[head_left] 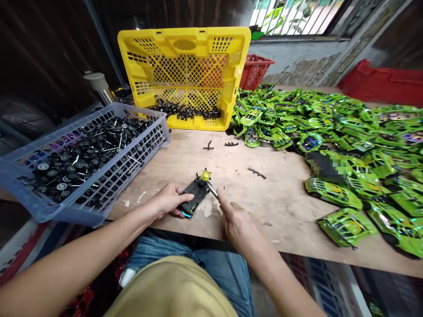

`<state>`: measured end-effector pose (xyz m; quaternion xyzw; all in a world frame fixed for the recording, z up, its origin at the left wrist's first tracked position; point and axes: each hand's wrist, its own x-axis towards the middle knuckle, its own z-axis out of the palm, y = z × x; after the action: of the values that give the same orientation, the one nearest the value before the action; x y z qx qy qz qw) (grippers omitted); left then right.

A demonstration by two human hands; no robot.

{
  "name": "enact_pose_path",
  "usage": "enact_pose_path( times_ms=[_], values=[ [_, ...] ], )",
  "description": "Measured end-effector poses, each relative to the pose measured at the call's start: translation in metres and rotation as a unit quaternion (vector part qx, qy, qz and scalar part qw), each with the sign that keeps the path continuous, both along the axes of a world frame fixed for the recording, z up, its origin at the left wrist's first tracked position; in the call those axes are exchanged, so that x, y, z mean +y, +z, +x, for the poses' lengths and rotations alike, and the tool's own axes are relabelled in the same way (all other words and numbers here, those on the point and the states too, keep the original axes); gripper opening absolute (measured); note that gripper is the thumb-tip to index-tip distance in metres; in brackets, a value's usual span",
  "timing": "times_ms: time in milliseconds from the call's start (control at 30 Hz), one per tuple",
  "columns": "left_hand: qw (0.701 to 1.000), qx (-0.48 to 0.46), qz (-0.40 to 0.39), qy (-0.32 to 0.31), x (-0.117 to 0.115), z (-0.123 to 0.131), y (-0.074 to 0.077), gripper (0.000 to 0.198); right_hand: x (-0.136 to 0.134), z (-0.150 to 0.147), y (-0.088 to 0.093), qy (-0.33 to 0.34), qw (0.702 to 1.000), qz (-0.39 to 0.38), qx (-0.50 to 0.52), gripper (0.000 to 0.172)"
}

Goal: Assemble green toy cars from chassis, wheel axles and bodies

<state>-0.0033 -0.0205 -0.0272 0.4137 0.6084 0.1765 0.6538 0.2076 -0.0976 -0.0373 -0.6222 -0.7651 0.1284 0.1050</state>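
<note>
My left hand (169, 200) grips a black toy car chassis (194, 196) that lies upside down on the wooden table (284, 207) near its front edge. A wheel with a yellow hub (205, 175) sits at the chassis's far end. My right hand (238, 220) pinches a thin metal axle (212, 189) and holds its tip against the chassis beside that wheel. Both forearms reach in from the bottom of the view.
A tilted blue basket (82, 211) of black wheels and axles stands at the left. A yellow crate (185, 75) stands on its side behind, with wheels at its foot. Several green toy car bodies (330, 127) are heaped at the right. Small black parts (257, 172) lie on the table.
</note>
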Motion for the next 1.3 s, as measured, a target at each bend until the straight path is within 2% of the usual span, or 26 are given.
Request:
enact_pose_path(
  times_ms=[33, 167, 333, 400, 467, 533, 600, 667, 733, 800, 900, 967, 1067, 1133, 1200, 1233, 1300],
  values=[
    [1.0, 0.001, 0.001, -0.002, 0.0, 0.0, 0.0, 0.027, 0.004, 0.0, 0.001, -0.002, 1.0, -0.001, 0.014, 0.055],
    [1.0, 0.017, 0.005, -0.001, 0.0, -0.002, -0.001, 0.029, 0.013, -0.008, 0.002, -0.022, 0.991, 0.084, 0.107, 0.054],
    [1.0, 0.012, 0.018, -0.008, -0.002, -0.002, -0.006, 0.035, 0.015, -0.014, -0.003, 0.018, 0.996, -0.004, 0.084, 0.052],
    [0.998, 0.021, 0.062, -0.011, -0.006, -0.003, -0.008, 0.033, 0.018, -0.007, 0.004, 0.019, 0.987, 0.002, 0.16, 0.047],
    [0.981, 0.066, 0.177, -0.032, -0.011, -0.005, -0.008, 0.03, 0.02, 0.003, 0.016, -0.022, 0.967, 0.053, 0.25, 0.045],
    [0.93, 0.126, 0.336, -0.076, -0.015, -0.009, -0.005, 0.026, 0.022, 0.012, 0.028, -0.073, 0.939, 0.113, 0.315, 0.049],
    [0.859, 0.166, 0.469, -0.122, -0.018, -0.013, -0.002, 0.024, 0.022, 0.016, 0.034, -0.09, 0.912, 0.133, 0.378, 0.06],
    [0.794, 0.178, 0.562, -0.147, -0.018, -0.015, 0.0, 0.023, 0.022, 0.015, 0.034, -0.073, 0.888, 0.101, 0.442, 0.065],
    [0.742, 0.178, 0.626, -0.159, -0.016, -0.015, -0.001, 0.023, 0.02, 0.011, 0.027, -0.05, 0.87, 0.062, 0.486, 0.061],
    [0.712, 0.165, 0.664, -0.159, -0.012, -0.013, -0.003, 0.026, 0.017, 0.005, 0.019, -0.04, 0.864, 0.071, 0.496, 0.056],
    [0.687, 0.169, 0.696, -0.121, -0.01, -0.006, -0.006, 0.038, 0.013, -0.001, 0.011, -0.049, 0.87, 0.15, 0.468, 0.056],
    [0.662, 0.194, 0.718, -0.098, -0.013, 0.0, -0.005, 0.05, 0.011, -0.003, 0.009, -0.045, 0.881, 0.196, 0.428, 0.058],
    [0.628, 0.202, 0.744, -0.109, -0.021, 0.008, 0.002, 0.062, 0.009, -0.005, 0.01, -0.016, 0.904, 0.24, 0.353, 0.059],
    [0.624, 0.192, 0.745, -0.136, -0.026, 0.013, 0.008, 0.058, 0.009, -0.006, 0.011, 0.02, 0.913, 0.26, 0.314, 0.059],
    [0.643, 0.168, 0.728, -0.169, -0.029, 0.016, 0.013, 0.043, 0.01, -0.008, 0.014, 0.052, 0.912, 0.275, 0.299, 0.057],
    [0.665, 0.15, 0.71, -0.174, -0.029, 0.018, 0.013, 0.034, 0.01, -0.008, 0.015, 0.059, 0.91, 0.279, 0.301, 0.056],
    [0.744, 0.103, 0.645, -0.14, -0.026, 0.018, 0.01, 0.021, 0.009, -0.007, 0.019, 0.048, 0.908, 0.28, 0.309, 0.051]
  ],
)
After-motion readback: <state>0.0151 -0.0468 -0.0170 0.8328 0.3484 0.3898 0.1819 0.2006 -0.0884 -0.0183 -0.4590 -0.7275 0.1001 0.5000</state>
